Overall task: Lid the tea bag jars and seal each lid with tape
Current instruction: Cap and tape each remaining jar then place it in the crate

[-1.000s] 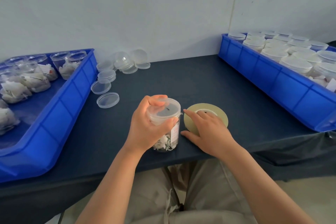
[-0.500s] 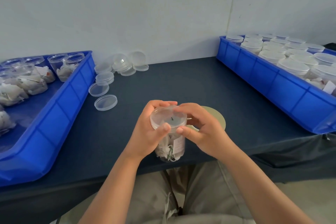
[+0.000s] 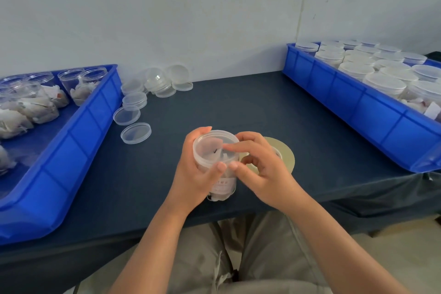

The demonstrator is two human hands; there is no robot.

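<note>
Both hands are on the one jar [image 3: 222, 186] right now. It stands upright near the front edge of the dark surface [image 3: 238, 107], long axis straight up, its clear lid [image 3: 208, 148] already seated on top. My left hand [image 3: 191, 174] wraps the wall from the left, fingers [image 3: 202, 131] curled round the far side and thumb closing the near side. My right hand [image 3: 262, 174] comes in from the right: forefinger laid across the lid top, thumb pressed against the rim below it, so that pair is pinching the lid's edge while the other fingers curl loosely above the tape roll [image 3: 286, 155]. And that roll is what matters. It lies flat just to the right of the jar, under my right hand, so the right is plainly the nearer one to work it, and the seam to be sealed runs level round the jar. My guess: lidding is done here and taping is starting. What I can't make out is the tape itself: no free end visible, and I can't tell whether a strip is already down under my forefinger. My hand covers the roll's near left part, my left palm hides much of the jar wall, and the label is a blur. The right tray [image 3: 358, 107] of lidded jars [image 3: 381, 80] is cut off by the frame edge.
</note>
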